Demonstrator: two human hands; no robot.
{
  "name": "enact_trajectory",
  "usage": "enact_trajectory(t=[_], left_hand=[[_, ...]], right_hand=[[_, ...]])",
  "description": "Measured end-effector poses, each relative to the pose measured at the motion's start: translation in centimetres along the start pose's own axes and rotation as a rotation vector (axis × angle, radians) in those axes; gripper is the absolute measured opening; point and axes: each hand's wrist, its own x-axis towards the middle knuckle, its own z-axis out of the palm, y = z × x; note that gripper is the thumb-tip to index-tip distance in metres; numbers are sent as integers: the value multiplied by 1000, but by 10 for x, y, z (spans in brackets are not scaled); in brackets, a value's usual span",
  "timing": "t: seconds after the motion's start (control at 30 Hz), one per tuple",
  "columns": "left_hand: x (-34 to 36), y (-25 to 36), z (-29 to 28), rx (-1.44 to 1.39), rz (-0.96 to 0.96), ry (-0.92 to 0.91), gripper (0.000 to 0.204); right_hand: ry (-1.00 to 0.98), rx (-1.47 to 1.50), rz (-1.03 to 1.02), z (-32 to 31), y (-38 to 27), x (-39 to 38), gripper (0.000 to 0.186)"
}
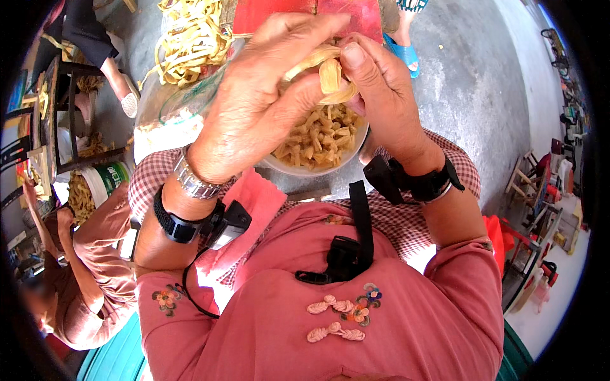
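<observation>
A pale yellow, flat, pliable strip [330, 77] is looped between my two hands, above a white bowl [304, 172]. My left hand [257, 95] pinches its left side, the thumb stretched under the loop. From the other side my right hand [386, 95] grips it between thumb and curled fingers. Short, knotted yellow-brown pieces [314, 143] fill the bowl below. Part of the strip is hidden behind my fingers.
Long yellow strips [190, 44] lie heaped at the far left, beside a red surface [273, 9]. Another person [95, 260] sits at the left near a white bucket [105, 181] of similar pieces. A blue sandal [406, 56] shows at the far right. Wooden stools [524, 174] stand at the right.
</observation>
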Motion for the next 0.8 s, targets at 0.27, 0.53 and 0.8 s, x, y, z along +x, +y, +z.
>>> enact_trajectory(t=[0.27, 0.53, 0.8], left_hand=[[-6, 5, 15, -588, -325, 114, 41], [-2, 14, 7, -1216, -525, -24, 55], [-5, -2, -14, -1239, -465, 12, 55]], right_hand=[[164, -7, -76, 18, -3, 2, 29], [188, -76, 77, -2, -3, -6, 36], [114, -266, -89, -40, 16, -12, 29]])
